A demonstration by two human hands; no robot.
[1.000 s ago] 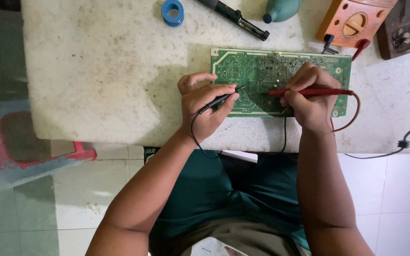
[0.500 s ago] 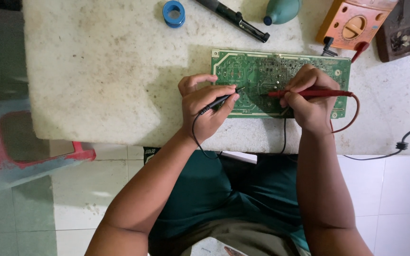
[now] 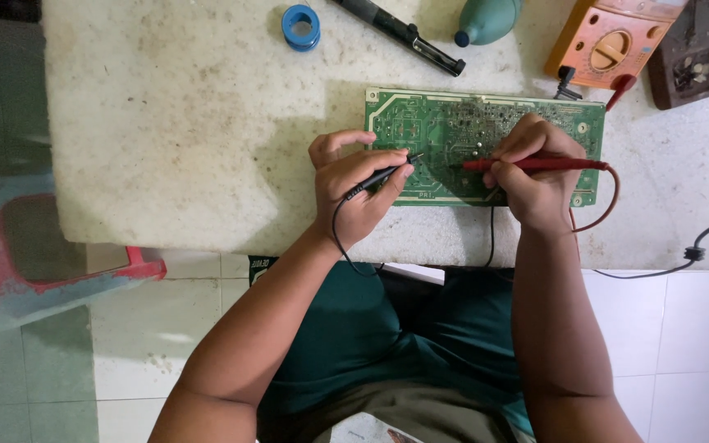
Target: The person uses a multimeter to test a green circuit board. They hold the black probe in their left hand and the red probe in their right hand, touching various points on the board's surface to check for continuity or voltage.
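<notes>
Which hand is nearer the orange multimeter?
Right. The right hand holds the red probe on the green circuit board, just below the orange multimeter; the left hand, holding the black probe, is farther left.

Bare forearms, dark green shirt, olive trousers

My left hand (image 3: 354, 193) rests palm-down, fingers curled in a pen grip, thumb extended. My right hand (image 3: 535, 176) is likewise closed in a pinch grip. Both forearms angle inward, wrists lowered.
</notes>
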